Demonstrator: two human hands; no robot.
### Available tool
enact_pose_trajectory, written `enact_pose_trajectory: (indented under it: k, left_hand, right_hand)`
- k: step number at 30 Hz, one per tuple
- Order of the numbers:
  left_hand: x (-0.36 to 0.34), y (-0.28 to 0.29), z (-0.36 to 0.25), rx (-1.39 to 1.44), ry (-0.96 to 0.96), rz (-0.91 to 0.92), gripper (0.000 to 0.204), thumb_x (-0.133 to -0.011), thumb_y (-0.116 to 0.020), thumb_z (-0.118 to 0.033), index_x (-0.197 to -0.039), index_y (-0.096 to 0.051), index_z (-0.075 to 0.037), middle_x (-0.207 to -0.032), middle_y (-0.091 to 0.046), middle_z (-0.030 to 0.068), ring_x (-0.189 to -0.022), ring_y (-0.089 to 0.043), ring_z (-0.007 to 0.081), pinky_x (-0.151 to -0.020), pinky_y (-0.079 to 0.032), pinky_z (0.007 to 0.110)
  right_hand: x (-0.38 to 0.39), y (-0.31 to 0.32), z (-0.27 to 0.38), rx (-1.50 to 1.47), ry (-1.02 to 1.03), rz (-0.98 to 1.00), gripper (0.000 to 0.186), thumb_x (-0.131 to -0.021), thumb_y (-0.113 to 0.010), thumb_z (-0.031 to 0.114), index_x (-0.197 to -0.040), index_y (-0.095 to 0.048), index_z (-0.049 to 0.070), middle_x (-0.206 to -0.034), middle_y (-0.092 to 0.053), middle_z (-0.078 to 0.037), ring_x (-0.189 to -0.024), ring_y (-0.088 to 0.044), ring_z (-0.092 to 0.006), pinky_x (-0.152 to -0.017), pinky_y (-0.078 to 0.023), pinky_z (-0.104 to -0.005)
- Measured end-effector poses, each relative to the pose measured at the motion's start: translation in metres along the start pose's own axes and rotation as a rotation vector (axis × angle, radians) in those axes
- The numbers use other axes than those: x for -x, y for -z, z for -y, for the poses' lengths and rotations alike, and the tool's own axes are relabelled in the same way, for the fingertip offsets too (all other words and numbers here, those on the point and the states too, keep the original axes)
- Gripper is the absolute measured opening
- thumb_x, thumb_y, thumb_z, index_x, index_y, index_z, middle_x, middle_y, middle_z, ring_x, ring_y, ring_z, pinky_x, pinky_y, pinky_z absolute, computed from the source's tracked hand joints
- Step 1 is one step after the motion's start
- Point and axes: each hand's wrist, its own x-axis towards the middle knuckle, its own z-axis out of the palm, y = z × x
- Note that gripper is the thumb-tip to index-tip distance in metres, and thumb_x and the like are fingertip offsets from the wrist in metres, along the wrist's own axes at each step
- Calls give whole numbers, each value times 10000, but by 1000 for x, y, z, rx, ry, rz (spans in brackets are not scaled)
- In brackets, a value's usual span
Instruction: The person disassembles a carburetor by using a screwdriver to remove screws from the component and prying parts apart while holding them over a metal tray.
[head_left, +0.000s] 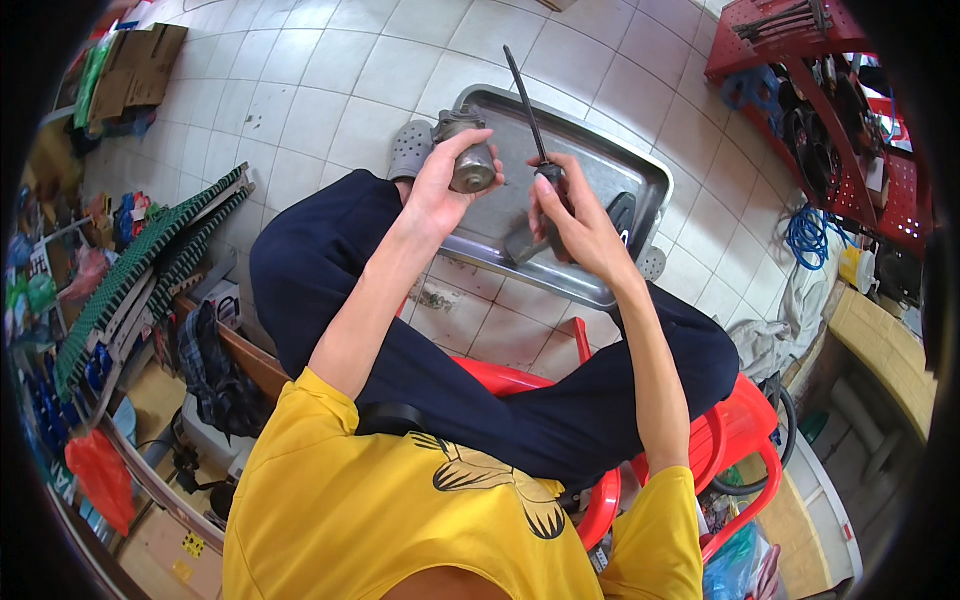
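My left hand (441, 188) is wrapped round a small grey metal motor (473, 172), roughly cylindrical with a knob on its end face. It is held up over the near left part of a metal tray (596, 158). In my right hand (583, 218) is a screwdriver (525, 98), gripped by its dark handle, its long black shaft pointing up and away. The shaft and the motor are apart. Below my right hand a dull grey cylindrical piece (521, 243) shows, partly hidden and blurred. A black-handled object (621, 214) lies at the tray's right side.
The tray rests on white floor tiles (335, 65) in front of my knees. A grey clog (411, 150) is by its left edge. Red shelving (850, 150) and a blue cable coil (808, 238) stand right. Green-and-black strips (150, 285) lean left. I sit on a red chair (745, 430).
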Motion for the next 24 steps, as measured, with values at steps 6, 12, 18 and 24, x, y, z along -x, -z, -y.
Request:
enact_pose_trajectory:
  k: [6,12,18,24]
  left_hand:
    - [3,-2,1,-92,-36,18,183,-956,-725,-181,-1058,-627,-65,-940,-698,86,-827,-702,213,-767,-600,374]
    - [9,-10,-2,-128,-72,-16,243,-959,-706,-246,-1091,-621,-62,-980,-705,109,-846,-715,232,-829,-593,403]
    - [6,-6,-6,-94,-98,-13,293,-977,-707,-261,-1147,-596,-51,-979,-687,126,-822,-700,240,-768,-588,395]
    - [-6,9,-4,-95,-97,-59,264,-999,-703,-266,-1113,-622,-42,-922,-687,114,-752,-690,231,-649,-553,376]
  right_hand:
    - [-8,1,-7,-27,39,-31,376,-1120,-533,305,-1393,-478,53,-955,-706,-95,-777,-704,-155,-584,-506,-284]
    - [-9,-6,-4,-58,20,-17,397,-1090,-609,284,-1350,-508,1,-967,-762,-135,-799,-755,-191,-687,-567,-332]
    - [-6,-5,-3,40,-33,22,435,-1036,-694,312,-1274,-558,-25,-828,-775,-167,-795,-775,-219,-748,-581,-353]
    - [-4,-2,6,88,-74,46,439,-989,-750,349,-1216,-604,3,-780,-766,-159,-754,-753,-196,-740,-561,-340]
